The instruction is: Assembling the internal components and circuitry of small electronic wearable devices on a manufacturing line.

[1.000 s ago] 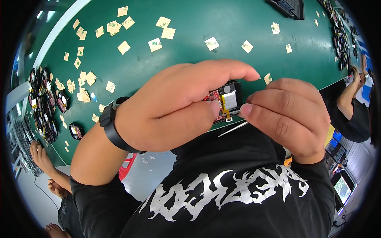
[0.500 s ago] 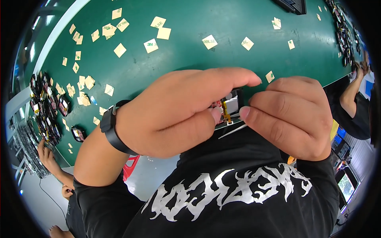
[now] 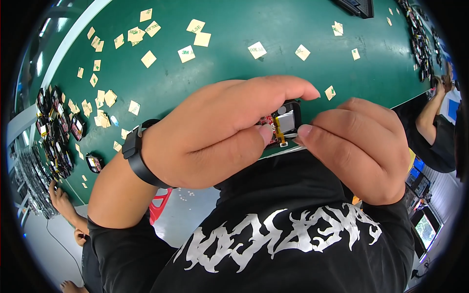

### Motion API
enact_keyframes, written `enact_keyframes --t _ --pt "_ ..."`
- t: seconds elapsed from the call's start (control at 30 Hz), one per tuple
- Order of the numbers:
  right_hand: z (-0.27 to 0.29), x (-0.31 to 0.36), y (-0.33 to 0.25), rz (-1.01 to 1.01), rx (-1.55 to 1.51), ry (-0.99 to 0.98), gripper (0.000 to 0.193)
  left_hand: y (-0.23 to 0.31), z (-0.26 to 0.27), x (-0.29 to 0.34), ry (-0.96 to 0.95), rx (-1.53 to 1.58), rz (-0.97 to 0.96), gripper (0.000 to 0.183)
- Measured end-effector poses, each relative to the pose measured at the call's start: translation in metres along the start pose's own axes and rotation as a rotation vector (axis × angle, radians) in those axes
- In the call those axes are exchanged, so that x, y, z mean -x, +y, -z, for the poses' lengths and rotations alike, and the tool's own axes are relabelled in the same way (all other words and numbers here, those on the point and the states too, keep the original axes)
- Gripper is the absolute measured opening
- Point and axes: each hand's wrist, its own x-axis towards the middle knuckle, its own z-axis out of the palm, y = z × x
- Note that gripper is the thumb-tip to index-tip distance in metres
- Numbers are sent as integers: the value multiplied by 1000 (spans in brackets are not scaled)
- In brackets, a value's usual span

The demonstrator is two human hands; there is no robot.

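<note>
My left hand [image 3: 215,132], with a black band on its wrist, is closed on a small black-cased electronic device [image 3: 287,121]. The open casing shows a red circuit board, a silver battery and a yellow ribbon cable with a connector at the lower edge. Its left part is covered by my fingers. At the device's right lower corner, my right hand [image 3: 359,146] pinches thumb against fingers on thin metal tweezers [image 3: 298,140], mostly hidden by the hand.
Square adhesive pieces [image 3: 186,54] lie scattered over the green table [image 3: 220,68]. Similar devices are heaped at the left [image 3: 56,132] and far right [image 3: 420,44], with one single device [image 3: 95,162] apart. A black tray [image 3: 356,7] sits at the back. Other people's hands [image 3: 61,200] show at both sides.
The device has shifted slightly, and more of its lower edge and connector show. My right hand has moved a little right; the tweezers' length, visible below the device before, is now mostly out of sight.
</note>
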Motion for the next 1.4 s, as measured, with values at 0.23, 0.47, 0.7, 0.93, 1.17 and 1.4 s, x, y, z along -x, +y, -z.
enact_keyframes --t 0.23,0.47,0.7,0.93,1.17,1.4 --pt "-7 1 4 10 -100 32 27 -1 0 0 -21 -88 -61 59" --pt "-4 2 10 60 -127 22 26 3 0 -2 -55 -64 -58 54" --pt "3 0 0 38 -26 -36 26 -3 2 -2 -85 -114 -114 51" --pt "1 3 -5 -45 -4 3 26 -2 2 -1 -96 -127 -124 52" --pt "0 6 -2 -61 -111 0 25 -8 -1 -1 -110 -138 -158 53" --pt "2 6 4 15 -156 -39 27 -2 -1 1 -127 -138 -148 53"
